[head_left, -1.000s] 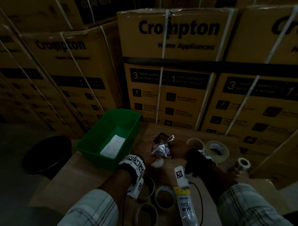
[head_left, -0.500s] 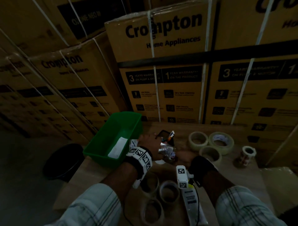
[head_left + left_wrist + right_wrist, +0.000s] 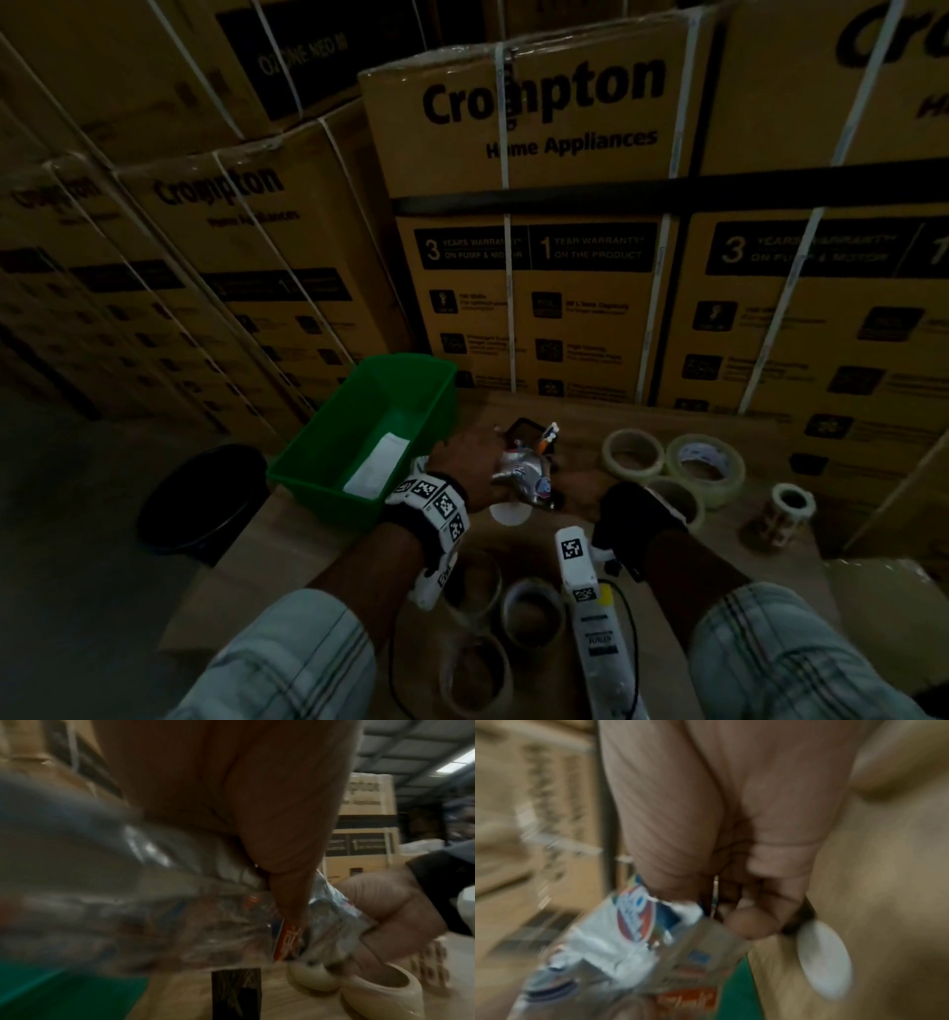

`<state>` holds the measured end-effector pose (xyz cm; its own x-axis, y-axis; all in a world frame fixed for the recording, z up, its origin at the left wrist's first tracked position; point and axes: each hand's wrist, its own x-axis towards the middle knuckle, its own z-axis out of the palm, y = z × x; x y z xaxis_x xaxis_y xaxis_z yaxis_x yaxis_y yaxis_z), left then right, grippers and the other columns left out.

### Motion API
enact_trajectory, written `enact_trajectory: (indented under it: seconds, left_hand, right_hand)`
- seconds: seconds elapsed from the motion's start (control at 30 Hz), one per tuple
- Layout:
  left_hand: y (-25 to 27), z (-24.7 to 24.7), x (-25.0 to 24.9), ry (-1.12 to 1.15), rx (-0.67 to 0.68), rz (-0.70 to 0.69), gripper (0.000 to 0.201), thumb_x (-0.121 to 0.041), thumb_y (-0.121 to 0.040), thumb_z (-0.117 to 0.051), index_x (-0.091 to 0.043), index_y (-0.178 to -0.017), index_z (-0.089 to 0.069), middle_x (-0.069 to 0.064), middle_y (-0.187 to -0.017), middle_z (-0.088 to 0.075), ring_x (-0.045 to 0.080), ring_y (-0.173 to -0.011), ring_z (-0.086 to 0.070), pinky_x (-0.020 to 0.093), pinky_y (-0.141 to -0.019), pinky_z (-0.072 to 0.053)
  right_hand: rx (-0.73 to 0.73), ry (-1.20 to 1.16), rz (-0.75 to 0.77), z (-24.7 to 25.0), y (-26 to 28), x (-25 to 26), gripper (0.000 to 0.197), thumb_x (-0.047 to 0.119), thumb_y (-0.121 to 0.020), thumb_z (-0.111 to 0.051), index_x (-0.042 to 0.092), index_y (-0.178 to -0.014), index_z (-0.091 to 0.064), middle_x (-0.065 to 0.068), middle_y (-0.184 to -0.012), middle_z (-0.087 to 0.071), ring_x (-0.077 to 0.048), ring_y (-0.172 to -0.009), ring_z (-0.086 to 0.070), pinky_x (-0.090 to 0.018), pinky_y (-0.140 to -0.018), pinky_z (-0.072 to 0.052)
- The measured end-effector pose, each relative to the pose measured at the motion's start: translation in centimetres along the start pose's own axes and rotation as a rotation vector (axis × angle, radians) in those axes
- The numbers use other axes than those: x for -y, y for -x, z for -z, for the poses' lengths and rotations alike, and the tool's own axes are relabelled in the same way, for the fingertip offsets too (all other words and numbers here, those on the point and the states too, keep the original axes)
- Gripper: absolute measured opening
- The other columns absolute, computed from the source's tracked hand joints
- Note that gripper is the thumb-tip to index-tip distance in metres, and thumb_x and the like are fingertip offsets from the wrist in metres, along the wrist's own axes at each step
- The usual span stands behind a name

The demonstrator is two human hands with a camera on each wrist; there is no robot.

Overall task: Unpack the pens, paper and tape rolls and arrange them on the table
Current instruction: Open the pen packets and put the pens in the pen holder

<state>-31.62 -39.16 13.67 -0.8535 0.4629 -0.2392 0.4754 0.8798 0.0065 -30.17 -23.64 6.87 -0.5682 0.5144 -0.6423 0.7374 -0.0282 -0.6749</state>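
Observation:
A crinkled clear plastic packet [image 3: 521, 475] with blue, red and white print hangs between both hands above the cardboard table [image 3: 308, 560]. My left hand [image 3: 470, 462] grips its left part; the packet [image 3: 180, 902] fills the left wrist view under my palm. My right hand [image 3: 577, 488] pinches its right end, fingers curled on the packet [image 3: 639, 935] in the blurred right wrist view. My right hand [image 3: 385, 914] shows there gripping the packet's corner. A dark object [image 3: 524, 434] with white and orange tips lies just behind the packet.
A green bin [image 3: 359, 442] with a white paper inside stands left of my hands. Several tape rolls [image 3: 703, 467] lie right and near me [image 3: 529, 611]. A white disc [image 3: 508, 514] lies under the packet. A black bucket [image 3: 200, 498] sits on the floor. Stacked cartons [image 3: 539, 257] wall the back.
The hands have stayed together on the packet, which has sunk a little lower between them. The head view has shifted so the table and bin sit further right and nearer.

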Motion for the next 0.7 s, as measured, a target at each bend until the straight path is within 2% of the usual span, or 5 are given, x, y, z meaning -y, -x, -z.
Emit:
enact_trajectory:
  seconds: [0.1,0.13,0.23,0.33,0.7]
  left_hand:
    - [-0.5,-2.0,1.6,0.224,0.061,0.047,0.075,-0.046,-0.084,-0.065,-0.019,-0.146,-0.033,0.011,-0.145,-0.043,0.031,-0.132,-0.044,0.041,-0.107,-0.037]
    - [-0.8,-2.9,2.2,0.265,0.101,0.088,0.065,-0.042,-0.086,-0.064,-0.016,-0.141,-0.041,0.011,-0.143,-0.046,0.029,-0.13,-0.046,0.037,-0.108,-0.036]
    - [-1.2,-5.5,3.6,0.343,0.165,0.223,0.052,-0.039,-0.092,-0.057,-0.009,-0.134,-0.048,0.013,-0.141,-0.048,0.029,-0.129,-0.046,0.034,-0.109,-0.035]
    - [-2.3,-8.6,4.6,0.371,0.162,0.237,0.077,-0.059,-0.076,-0.061,-0.019,-0.139,-0.042,0.01,-0.144,-0.043,0.031,-0.13,-0.044,0.041,-0.11,-0.036]
    - [-2.6,-9.8,5.8,0.458,0.076,0.204,0.077,-0.067,-0.065,-0.058,-0.028,-0.13,-0.044,0.009,-0.131,-0.053,0.032,-0.118,-0.054,0.042,-0.099,-0.047]
  right_hand:
    - [0.575,0.183,0.436,2.2,-0.7,1.8,0.015,0.01,-0.098,-0.044,0.008,-0.103,-0.058,-0.003,-0.074,-0.055,-0.01,-0.06,-0.05,-0.02,-0.054,-0.046]
    - [0.605,0.256,0.505,3.4,-0.5,2.7,0.014,0.016,-0.098,-0.046,0.01,-0.101,-0.059,-0.003,-0.073,-0.054,-0.01,-0.06,-0.048,-0.02,-0.052,-0.041]
    - [0.403,0.423,0.74,4.8,0.5,6.3,0.011,0.017,-0.095,-0.051,0.011,-0.09,-0.059,-0.002,-0.071,-0.055,-0.014,-0.063,-0.048,-0.025,-0.056,-0.039]
    - [0.22,0.492,0.905,4.6,0.5,8.7,0.013,0.014,-0.09,-0.056,0.003,-0.09,-0.062,-0.012,-0.079,-0.06,-0.021,-0.069,-0.052,-0.032,-0.064,-0.04]
    - [0.106,0.702,0.863,-0.8,-1.1,7.8,0.029,0.018,-0.092,-0.054,0.011,-0.12,-0.057,-0.014,-0.119,-0.062,-0.029,-0.104,-0.059,-0.035,-0.081,-0.049]
